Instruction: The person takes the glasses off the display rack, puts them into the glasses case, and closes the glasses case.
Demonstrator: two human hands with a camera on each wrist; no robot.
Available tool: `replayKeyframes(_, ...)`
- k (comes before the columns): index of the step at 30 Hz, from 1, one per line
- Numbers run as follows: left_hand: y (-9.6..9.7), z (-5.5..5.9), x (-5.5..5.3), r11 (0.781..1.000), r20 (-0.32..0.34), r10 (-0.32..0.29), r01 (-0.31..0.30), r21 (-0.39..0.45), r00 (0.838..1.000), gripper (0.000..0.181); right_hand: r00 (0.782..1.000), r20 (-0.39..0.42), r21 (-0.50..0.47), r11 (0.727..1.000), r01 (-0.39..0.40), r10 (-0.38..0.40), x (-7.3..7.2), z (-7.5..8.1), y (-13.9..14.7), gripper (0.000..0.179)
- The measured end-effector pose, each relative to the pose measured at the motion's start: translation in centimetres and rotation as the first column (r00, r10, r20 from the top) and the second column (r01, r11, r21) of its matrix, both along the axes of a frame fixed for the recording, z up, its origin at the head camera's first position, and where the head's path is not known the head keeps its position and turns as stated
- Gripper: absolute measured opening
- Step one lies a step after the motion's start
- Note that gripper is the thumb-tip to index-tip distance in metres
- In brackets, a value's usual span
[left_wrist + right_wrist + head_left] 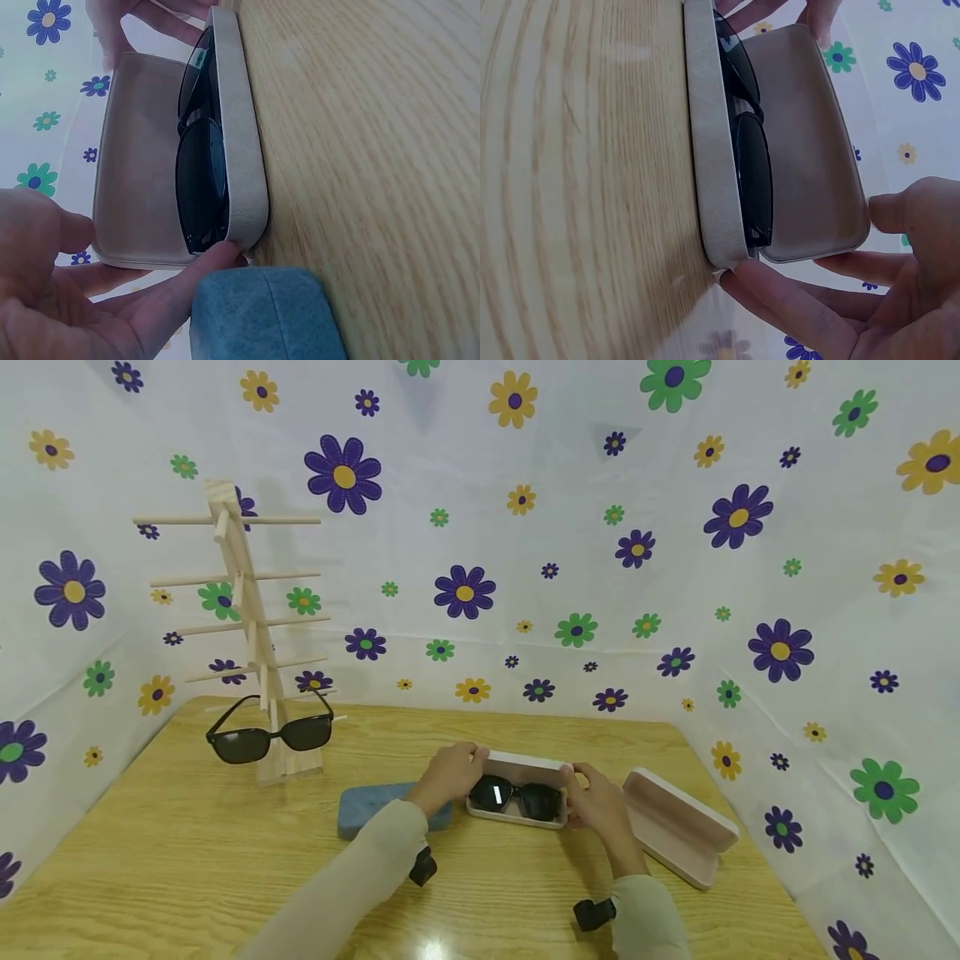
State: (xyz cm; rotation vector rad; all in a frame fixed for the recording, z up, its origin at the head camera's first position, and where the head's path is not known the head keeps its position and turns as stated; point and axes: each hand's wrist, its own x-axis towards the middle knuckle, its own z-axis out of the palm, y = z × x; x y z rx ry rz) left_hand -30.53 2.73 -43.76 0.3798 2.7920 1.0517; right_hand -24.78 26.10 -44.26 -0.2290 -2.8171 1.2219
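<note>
A pale pinkish glasses case (517, 819) stands on the table with its lid raised. Folded dark sunglasses (538, 802) lie inside it, lenses toward me. My left hand (452, 774) holds the case's left end; in the left wrist view its thumb is at the lid (142, 150) edge and a finger touches the base's corner. At the opposite end, my right hand (602, 803) grips lid and base the same way, as the right wrist view shows. The sunglasses' temples are mostly hidden inside the case.
Beside my left wrist lies a closed blue case (363, 808), partly behind my forearm. A second pinkish case (675, 831) sits open at the right. At the left rises a wooden peg rack (243, 560) with black sunglasses (243, 746) on a low peg. Flowered cloth (480, 527) surrounds the table.
</note>
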Motion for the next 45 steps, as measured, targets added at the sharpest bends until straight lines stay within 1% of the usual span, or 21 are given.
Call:
replayKeyframes(4, -0.2, -0.2, 0.0, 1.000, -0.008, 0.012, -0.011, 0.010, 1.000, 0.050, 1.000, -0.011, 0.028, 0.999, -0.018, 0.018, 0.1, 0.0, -0.2, 0.055)
replayKeyframes(9, -0.4, -0.4, -0.1, 1.000, -0.016, 0.008, -0.008, 0.016, 1.000, 0.048, 0.999, -0.010, -0.016, 0.999, -0.043, 0.043, 0.1, -0.2, 0.0, 0.055)
replayKeyframes(11, -0.5, -0.5, 0.0, 1.000, -0.002, 0.000, 0.001, 0.029, 1.000, 0.048, 0.999, 0.000, -0.026, 0.999, -0.048, 0.048, 0.1, -0.2, 0.1, 0.056)
replayKeyframes(16, -0.5, -0.4, 0.2, 0.998, 0.010, -0.016, 0.015, 0.057, 1.000, 0.047, 0.998, 0.040, -0.051, 0.998, -0.046, 0.048, 0.0, -0.2, 0.5, 0.057)
replayKeyframes(24, -0.3, -0.7, 0.7, 0.998, -0.015, -0.021, 0.022, 0.051, 1.000, 0.042, 0.996, 0.053, -0.111, 0.991, -0.071, 0.077, 0.1, -0.3, 1.0, 0.060)
replayKeyframes(30, -0.5, -0.8, 0.9, 0.997, -0.031, -0.027, 0.029, 0.072, 0.999, 0.040, 0.994, 0.061, -0.124, 0.989, -0.080, 0.088, 0.1, 0.0, 1.0, 0.056)
replayKeyframes(35, -0.5, -0.6, 0.8, 0.997, -0.036, -0.035, 0.038, 0.070, 0.999, 0.037, 0.992, 0.055, -0.144, 0.984, -0.103, 0.112, 0.2, 0.2, 1.1, 0.053)
replayKeyframes(41, -0.9, -0.7, 0.8, 0.996, -0.017, -0.061, 0.062, 0.068, 0.998, 0.033, 0.988, 0.061, -0.180, 0.975, -0.130, 0.142, 0.2, 0.1, 1.3, 0.047)
replayKeyframes(45, -1.0, -0.6, 0.9, 0.994, 0.026, -0.074, 0.072, 0.082, 0.997, 0.032, 0.984, 0.071, -0.194, 0.970, -0.145, 0.161, 0.3, 0.2, 1.4, 0.040)
